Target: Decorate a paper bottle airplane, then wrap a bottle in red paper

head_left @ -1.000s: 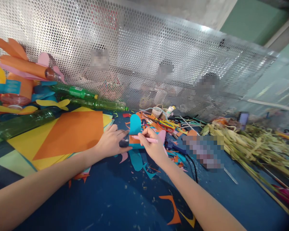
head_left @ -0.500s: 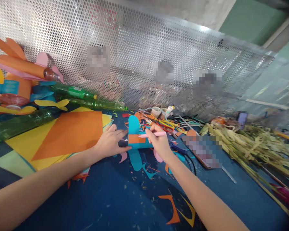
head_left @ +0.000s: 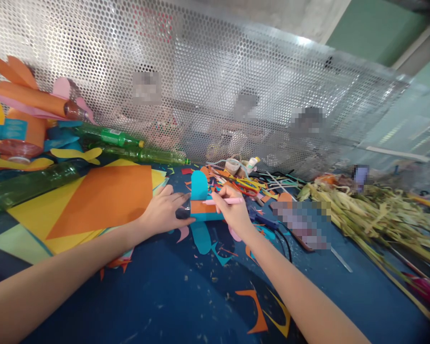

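Clasping a paper-wrapped bottle (head_left: 208, 217), the left hand (head_left: 163, 209) faces a right hand (head_left: 233, 210) pinching a pink pen (head_left: 234, 201) over the bottle's orange strip (head_left: 199, 207).

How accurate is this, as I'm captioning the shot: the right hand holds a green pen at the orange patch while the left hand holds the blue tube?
The pen is pink, not green, as the head view shows. The right hand holds it at the orange patch, and the left hand holds the blue tube.
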The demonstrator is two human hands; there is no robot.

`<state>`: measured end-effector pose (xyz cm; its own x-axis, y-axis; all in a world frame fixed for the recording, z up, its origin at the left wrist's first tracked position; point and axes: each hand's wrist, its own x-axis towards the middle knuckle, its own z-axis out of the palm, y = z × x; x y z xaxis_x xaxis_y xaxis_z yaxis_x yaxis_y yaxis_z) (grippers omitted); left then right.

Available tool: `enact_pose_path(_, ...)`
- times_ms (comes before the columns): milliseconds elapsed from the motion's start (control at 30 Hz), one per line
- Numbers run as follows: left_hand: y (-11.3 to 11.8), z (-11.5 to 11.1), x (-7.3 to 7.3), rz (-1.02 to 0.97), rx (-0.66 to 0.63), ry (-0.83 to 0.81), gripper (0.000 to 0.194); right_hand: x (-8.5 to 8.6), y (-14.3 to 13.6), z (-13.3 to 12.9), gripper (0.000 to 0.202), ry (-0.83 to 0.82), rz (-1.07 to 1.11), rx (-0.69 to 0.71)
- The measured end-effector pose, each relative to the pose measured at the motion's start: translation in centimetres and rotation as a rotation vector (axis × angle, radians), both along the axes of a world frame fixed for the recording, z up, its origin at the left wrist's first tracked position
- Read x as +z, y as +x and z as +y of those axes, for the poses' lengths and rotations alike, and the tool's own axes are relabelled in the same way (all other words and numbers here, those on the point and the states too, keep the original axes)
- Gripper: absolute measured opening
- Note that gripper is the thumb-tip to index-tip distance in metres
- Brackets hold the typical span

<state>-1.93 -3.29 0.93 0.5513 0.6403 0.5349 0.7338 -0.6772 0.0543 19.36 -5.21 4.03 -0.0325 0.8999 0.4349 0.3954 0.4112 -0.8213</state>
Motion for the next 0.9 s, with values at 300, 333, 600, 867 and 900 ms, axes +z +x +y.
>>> enact_pose_path(300, 0.0, 0.04, -0.1, -0.009, 0.002, 0.039, 0.063, 0.02, 0.19, -0.01, 0.029, -0.048, -0.045, 0.005)
enact_pose_path(333, 0.01, 0.03, -0.07, -0.006, 0.003, 0.036, 0.063, 0.03, 0.2, -0.03, 0.029, -0.053, -0.049, 0.008)
enact_pose_path(600, -0.02, 0.0, 0.03, -0.003, 0.006, 0.026, 0.063, 0.34, 0.2, -0.13, 0.026, -0.083, -0.04, -0.001)
enact_pose_path(867, -0.03, 0.03, 0.0, -0.008, 0.003, 0.032, 0.061, 0.1, 0.54, 0.22, 0.027, -0.017, 0.02, -0.031)
enact_pose_path(900, -0.03, 0.04, 0.0, -0.009, 0.003, 0.03, 0.062, 0.07, 0.54, 0.24, 0.027, -0.009, 0.03, -0.031)
